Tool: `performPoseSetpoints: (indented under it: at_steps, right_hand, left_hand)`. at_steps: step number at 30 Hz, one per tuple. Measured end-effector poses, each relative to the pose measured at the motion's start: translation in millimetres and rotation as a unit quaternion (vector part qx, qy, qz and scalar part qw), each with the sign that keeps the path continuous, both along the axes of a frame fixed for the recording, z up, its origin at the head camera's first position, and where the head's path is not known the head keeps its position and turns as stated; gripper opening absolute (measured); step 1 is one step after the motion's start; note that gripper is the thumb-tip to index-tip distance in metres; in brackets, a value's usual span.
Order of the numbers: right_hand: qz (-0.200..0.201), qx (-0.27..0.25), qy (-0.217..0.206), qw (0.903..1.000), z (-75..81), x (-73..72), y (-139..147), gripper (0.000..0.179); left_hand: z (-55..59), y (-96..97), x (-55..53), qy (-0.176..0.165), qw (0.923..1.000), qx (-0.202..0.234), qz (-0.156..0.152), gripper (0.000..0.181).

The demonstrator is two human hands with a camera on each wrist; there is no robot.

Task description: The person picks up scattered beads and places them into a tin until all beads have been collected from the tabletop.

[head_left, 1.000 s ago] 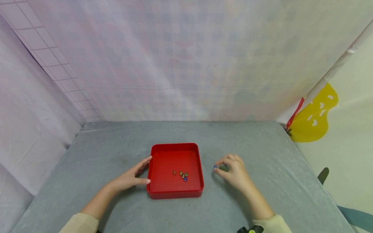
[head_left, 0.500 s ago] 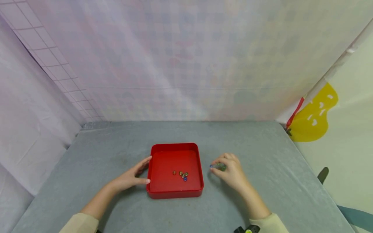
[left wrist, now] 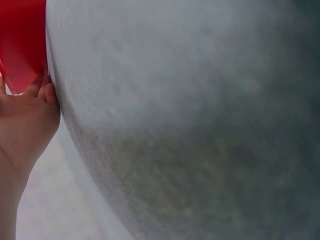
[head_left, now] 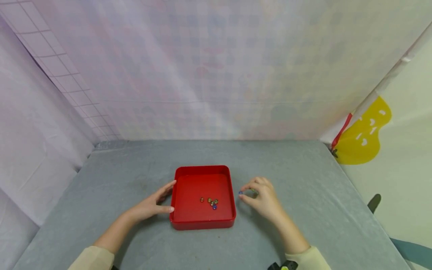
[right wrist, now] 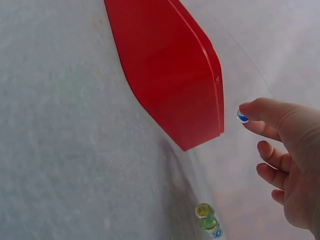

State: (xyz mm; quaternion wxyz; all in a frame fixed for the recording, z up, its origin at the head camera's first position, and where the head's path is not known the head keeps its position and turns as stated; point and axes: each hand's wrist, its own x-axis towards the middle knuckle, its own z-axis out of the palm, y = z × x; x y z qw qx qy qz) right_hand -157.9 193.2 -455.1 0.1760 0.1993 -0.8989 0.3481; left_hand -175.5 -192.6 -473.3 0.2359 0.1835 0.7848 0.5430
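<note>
Thumb and fingertip of my right hand (head_left: 266, 200) pinch a blue-and-clear glass marble (right wrist: 242, 117) just right of the red square tray (head_left: 202, 225). The right wrist view shows this marble near the level of the tray's rim, outside the wall, while the other fingers curl loosely. My left hand (head_left: 152, 205) touches the tray's left side, its thumb and fingers spread and fairly straight. Inside the tray lie several yellowish marbles and a dark blue marble (head_left: 214, 207). More marbles (right wrist: 205, 210), yellow, green and blue, lie together on the table under my right hand, mostly hidden in the head view.
A grey cloth covers the table (head_left: 135, 157). Behind it hangs a pale checked curtain (head_left: 216, 75), with white cloth at both sides. A yellow printed shape (head_left: 362, 138) shows on the right cloth.
My right hand has moved left toward the tray, carrying the blue marble. The left hand, the tray and the marbles in it stay where they were.
</note>
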Motion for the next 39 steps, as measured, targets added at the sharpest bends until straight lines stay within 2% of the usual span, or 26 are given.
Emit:
performPoseSetpoints:
  at_steps: [6,13,20,28,39]
  right_hand:
    - [0.007,-0.003,0.010,0.9999,1.1,1.0,-4.5,0.019]
    - [0.014,-0.006,-0.014,0.9998,2.1,3.4,-12.5,0.019]
    - [0.028,-0.005,-0.011,0.9995,1.8,4.4,-22.0,0.017]
    - [0.041,-0.002,-0.030,0.9987,-4.1,7.3,-31.2,0.015]
    - [0.045,0.004,-0.016,0.9988,-10.7,8.3,-39.0,0.015]
  left_hand:
    - [0.7,0.5,0.0,-0.001,1.0000,-0.001,-0.003,0.084]
    - [-0.8,-1.2,0.0,0.003,0.9999,0.009,-0.010,0.083]
    - [-0.7,-1.2,-0.2,0.003,0.9999,0.012,-0.011,0.083]
    - [-0.5,0.0,-0.7,0.000,1.0000,0.008,-0.006,0.084]
    - [-0.4,-0.6,-0.5,0.007,0.9999,0.010,-0.011,0.083]
